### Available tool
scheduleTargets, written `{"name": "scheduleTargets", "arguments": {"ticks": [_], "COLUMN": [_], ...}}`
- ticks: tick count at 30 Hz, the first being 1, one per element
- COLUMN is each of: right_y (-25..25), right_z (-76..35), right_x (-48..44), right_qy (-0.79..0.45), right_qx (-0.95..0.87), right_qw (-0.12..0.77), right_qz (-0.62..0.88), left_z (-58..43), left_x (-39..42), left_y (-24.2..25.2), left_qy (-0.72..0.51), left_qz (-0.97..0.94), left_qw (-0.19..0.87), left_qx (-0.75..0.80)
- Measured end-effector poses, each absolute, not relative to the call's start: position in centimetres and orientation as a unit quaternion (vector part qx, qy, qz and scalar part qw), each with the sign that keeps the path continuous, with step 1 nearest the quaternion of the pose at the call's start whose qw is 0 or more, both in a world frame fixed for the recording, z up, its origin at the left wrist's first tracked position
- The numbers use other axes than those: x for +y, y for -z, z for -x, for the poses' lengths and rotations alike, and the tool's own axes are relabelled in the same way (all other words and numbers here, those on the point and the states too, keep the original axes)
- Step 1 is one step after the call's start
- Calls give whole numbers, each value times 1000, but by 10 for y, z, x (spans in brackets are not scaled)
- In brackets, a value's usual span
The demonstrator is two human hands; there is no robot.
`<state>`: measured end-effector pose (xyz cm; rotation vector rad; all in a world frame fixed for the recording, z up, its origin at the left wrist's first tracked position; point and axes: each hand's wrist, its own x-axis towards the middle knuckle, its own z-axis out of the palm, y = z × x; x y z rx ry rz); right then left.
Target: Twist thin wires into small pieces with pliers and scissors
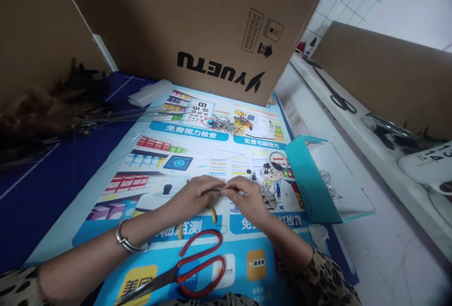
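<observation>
My left hand (203, 196) and my right hand (246, 198) meet over the middle of the printed sheet, fingertips pinched together. Between them is something small, thin and dark, mostly hidden by the fingers. Yellow curved handles (212, 213), like those of pliers, show below my left hand; whether that hand grips them I cannot tell. Closer to me lie large scissors (178, 273) with red handles, blades pointing lower left. A tangle of thin wire pieces (270, 197) lies just right of my right hand. Another wire pile (224, 124) is farther back.
An open teal box (310, 179) at the right holds more wire pieces. A large cardboard box (197, 23) stands behind the sheet. Brown feathery bundles on long thin stems (38, 108) lie at the left. Dark scissors (341, 101) and a white mug (427, 167) are on the right ledge.
</observation>
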<state>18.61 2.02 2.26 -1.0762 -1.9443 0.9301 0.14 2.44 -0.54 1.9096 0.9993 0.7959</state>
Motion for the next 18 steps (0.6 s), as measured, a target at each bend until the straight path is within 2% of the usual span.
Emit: {"name": "scheduleTargets", "arguments": {"ticks": [10,18], "right_y": [-23,-25], "right_z": [-182,-181], "right_x": [21,20], "right_qy": [-402,-399], "right_qx": [-702,-696], "right_qw": [380,373], "right_qz": [449,466], "left_z": [-5,-8], "left_x": [17,14], "left_y": [7,6], "left_qy": [-289,-295], "left_qz": [-704,-723], "left_qw": [448,411], "left_qx": [469,471]}}
